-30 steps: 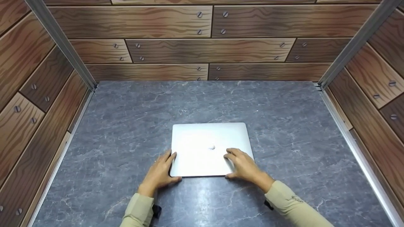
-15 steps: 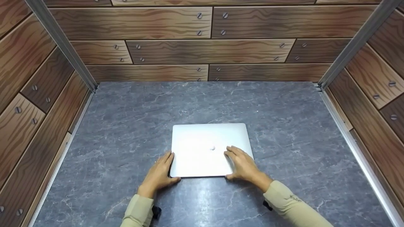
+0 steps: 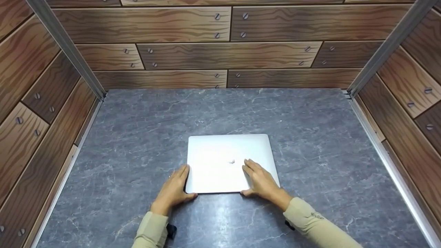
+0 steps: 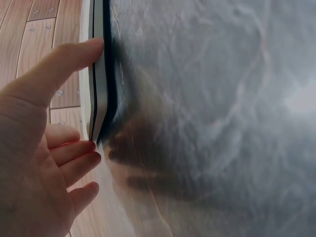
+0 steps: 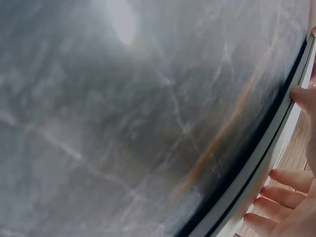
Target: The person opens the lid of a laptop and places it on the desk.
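Observation:
A closed silver laptop (image 3: 213, 151) lies flat on the table, with a small shiny logo in the middle of its lid. My left hand (image 3: 173, 188) is at its near left corner, fingers along the left side and thumb at the front edge. In the left wrist view, the left thumb (image 4: 74, 57) touches the laptop's front edge (image 4: 100, 74) while the fingers lie loosely bent by the corner. My right hand (image 3: 263, 182) has its fingers over the right part of the lid. The right thumb (image 5: 300, 96) touches the front edge in the right wrist view.
The grey marbled table (image 3: 144, 117) spreads around the laptop. Wood-patterned panels (image 3: 193, 55) rise at the back and both sides, with metal posts (image 3: 69, 48) at the rear corners. Bright light reflects off the table in front of the laptop.
My right hand has shifted slightly left along the laptop's front edge and lid. The left hand has nearly kept its place, its fingers drawing a little closer to the left side. The laptop stays put.

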Demonstrator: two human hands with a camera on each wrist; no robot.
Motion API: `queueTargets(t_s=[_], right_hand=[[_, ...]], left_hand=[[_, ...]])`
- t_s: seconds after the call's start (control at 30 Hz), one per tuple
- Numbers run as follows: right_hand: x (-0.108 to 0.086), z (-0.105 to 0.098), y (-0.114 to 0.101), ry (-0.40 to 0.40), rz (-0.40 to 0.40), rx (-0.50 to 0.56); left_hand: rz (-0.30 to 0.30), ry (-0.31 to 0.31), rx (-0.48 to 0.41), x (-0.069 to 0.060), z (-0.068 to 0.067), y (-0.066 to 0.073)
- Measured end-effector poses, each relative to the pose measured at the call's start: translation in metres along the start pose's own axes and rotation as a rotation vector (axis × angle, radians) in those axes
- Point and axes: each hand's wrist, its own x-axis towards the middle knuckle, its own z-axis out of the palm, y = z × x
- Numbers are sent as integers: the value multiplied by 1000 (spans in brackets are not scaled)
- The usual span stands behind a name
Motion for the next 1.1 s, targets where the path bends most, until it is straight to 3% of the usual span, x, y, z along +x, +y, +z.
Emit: queueTargets(t_s=[0.6, 0.87, 1.1], right_hand=[[-1, 5, -10, -10, 36, -28], [-2, 3, -11, 6, 22, -46], [-4, 1, -11, 15, 9, -57]], left_hand=[[-27, 10, -21, -2, 1, 0], [-8, 58, 14, -4, 3, -4], [-13, 24, 32, -4, 2, -6]])
